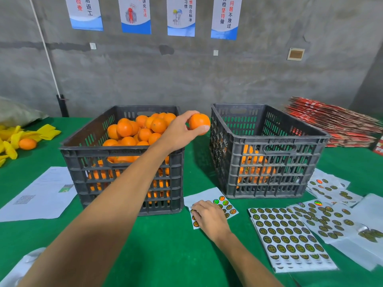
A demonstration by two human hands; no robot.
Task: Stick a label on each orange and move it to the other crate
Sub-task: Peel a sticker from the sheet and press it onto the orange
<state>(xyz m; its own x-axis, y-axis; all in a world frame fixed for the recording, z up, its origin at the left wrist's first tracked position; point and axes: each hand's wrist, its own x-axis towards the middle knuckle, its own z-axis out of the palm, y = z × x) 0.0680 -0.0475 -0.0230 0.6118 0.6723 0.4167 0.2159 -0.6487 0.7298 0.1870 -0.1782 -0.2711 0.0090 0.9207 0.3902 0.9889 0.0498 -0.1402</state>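
Left hand, orange between crates

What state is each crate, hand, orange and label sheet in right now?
Left crate: heaped with oranges.
Right crate: partly filled.
Left hand: gripping an orange between the crates.
Right hand: on small label sheet, mostly peeled.
Big label sheet: nearly full.

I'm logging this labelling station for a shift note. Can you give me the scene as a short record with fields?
left hand: grips an orange in the air between the two crates
right hand: fingers on a small sticker sheet on the green table
left crate: piled high with oranges
right crate: oranges only at the bottom
spare labels: full sticker sheet to the right
stray: one orange by yellow foam nets
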